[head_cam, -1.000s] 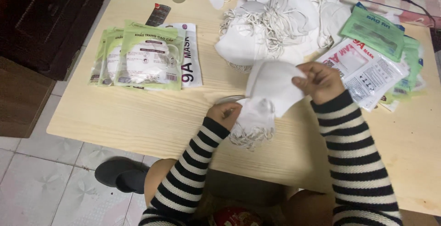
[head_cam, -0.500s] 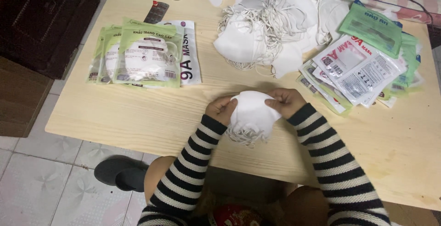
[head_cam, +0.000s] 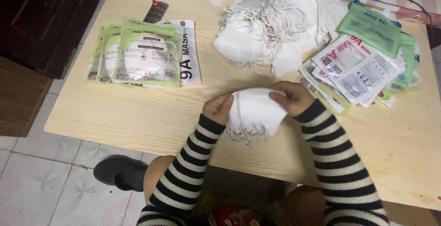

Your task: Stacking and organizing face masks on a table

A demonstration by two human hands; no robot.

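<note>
Both hands, left (head_cam: 218, 108) and right (head_cam: 292, 97), are now pinching one mask (head_cam: 254, 111) near the counter's (head_cam: 138, 115) front edge, having lowered it.

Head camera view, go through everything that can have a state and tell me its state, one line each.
white mask: folded, held above the table by both hands, ear loops dangling.
left hand: gripping the mask's left edge.
right hand: pinching the mask's right edge.
mask pile: loose, unpacked, loops tangled.
green packets: filled, lying flat, overlapping.
pouch stack: flat, fanned out, whether filled unclear.
</note>
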